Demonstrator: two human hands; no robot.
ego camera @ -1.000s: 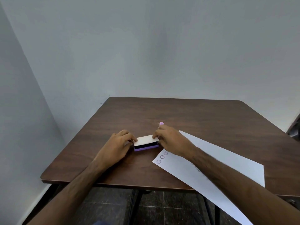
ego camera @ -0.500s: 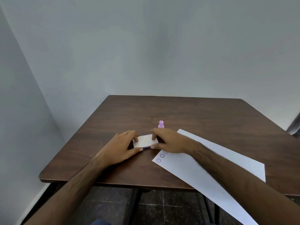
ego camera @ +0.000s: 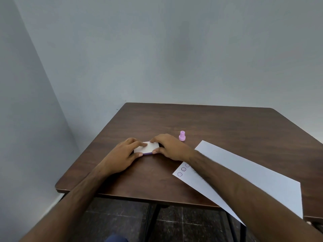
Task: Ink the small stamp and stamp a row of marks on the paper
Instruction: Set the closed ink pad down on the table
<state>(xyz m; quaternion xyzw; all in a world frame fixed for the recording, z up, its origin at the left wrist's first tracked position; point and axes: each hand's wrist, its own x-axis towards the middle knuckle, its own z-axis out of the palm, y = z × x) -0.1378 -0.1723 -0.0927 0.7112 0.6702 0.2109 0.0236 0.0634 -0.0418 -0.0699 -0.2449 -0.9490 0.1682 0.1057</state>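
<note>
the table is dark brown with a streaky wood grain. near its left edge lies the ink pad, white on its lid with a purple strip along the base. the small stamp, toward the middle of the table, is pale pink-lilac. the paper, by the right and near edges, is plain white and carries three purple round marks with scalloped rims and smiling faces at its left corner. the walls are flat pale grey; the floor is dark, speckled tile with light joints.

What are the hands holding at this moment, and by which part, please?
Both hands, left and right, grip the closed ink pad case by its opposite ends, on the table.
</note>
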